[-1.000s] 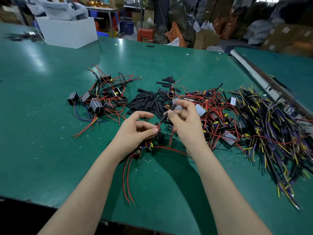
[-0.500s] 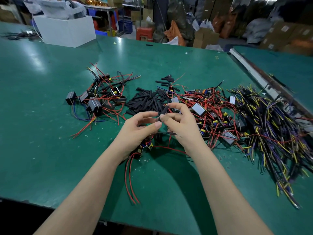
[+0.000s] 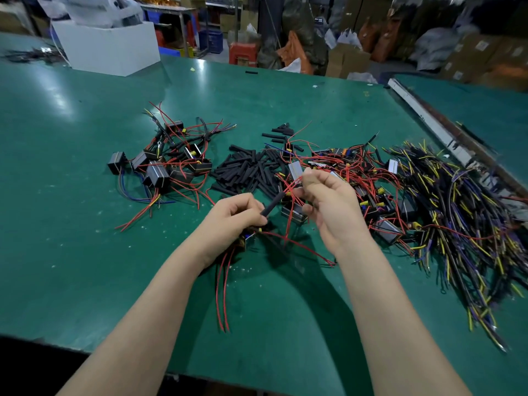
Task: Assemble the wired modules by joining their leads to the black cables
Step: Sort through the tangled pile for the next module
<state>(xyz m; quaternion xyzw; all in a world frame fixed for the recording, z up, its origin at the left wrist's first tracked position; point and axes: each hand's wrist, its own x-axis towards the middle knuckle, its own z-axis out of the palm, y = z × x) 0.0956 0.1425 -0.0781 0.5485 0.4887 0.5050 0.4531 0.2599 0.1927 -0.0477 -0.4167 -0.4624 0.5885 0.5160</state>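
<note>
- Head view: we grip a short black sleeve (image 3: 271, 205) in our left hand (image 3: 237, 217), fingers curled round its lower end at the centre of the frame. A small module (image 3: 248, 239) sits under that hand, and its red leads (image 3: 223, 292) trail down toward the lower edge of the frame.
- The sleeve's long axis runs from lower left to upper right, and its free end points at our right hand (image 3: 328, 201).
- Our right hand sits just beside that free end, to its right and slightly above, thumb and forefinger pinching thin red wires (image 3: 294, 181).
- We judge the coming move turns on this line: the wires must go down and left along the sleeve's axis, and the right hand is the nearer one.
- The spare sleeves (image 3: 248, 170) lie above the hands; the black cables (image 3: 457, 212) are piled at the right of the frame, well apart from both hands, on the green table (image 3: 71, 252).
- The finished modules (image 3: 163, 167) lie in the upper left.
</note>
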